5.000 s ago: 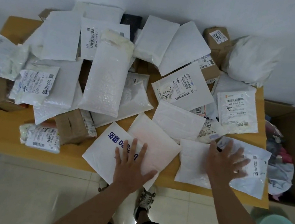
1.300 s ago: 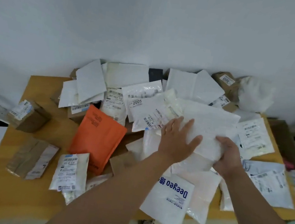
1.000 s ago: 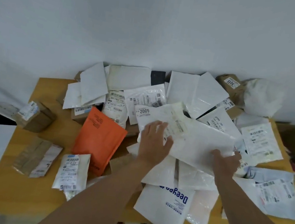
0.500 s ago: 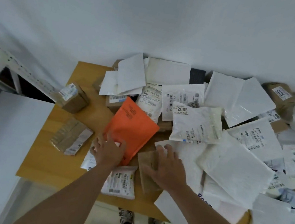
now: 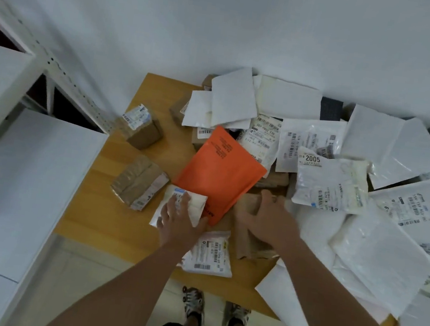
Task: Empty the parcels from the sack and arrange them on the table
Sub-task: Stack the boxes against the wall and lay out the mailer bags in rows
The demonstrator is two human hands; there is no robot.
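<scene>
Many parcels cover the wooden table (image 5: 92, 201). My left hand (image 5: 178, 222) rests with straight fingers on a small white labelled parcel (image 5: 192, 201) at the lower left corner of an orange mailer (image 5: 221, 172). To its right, my right hand (image 5: 269, 221) lies spread over a flat brown paper parcel (image 5: 245, 240). Another labelled white pouch (image 5: 209, 257) sits near the front edge, partly under my left forearm. No sack is in view.
Two taped brown boxes (image 5: 138, 182) (image 5: 141, 130) stand apart on the left part of the table. White mailers, among them one marked 2005 (image 5: 329, 184), pile up to the right and at the back against the wall. A white shelf unit (image 5: 15, 162) adjoins the table's left side.
Since 0.5 s ago the small white parcel under my left hand shows more beside the orange mailer. My right hand stays on the brown parcel. Before that both hands left the white mailers at right.
</scene>
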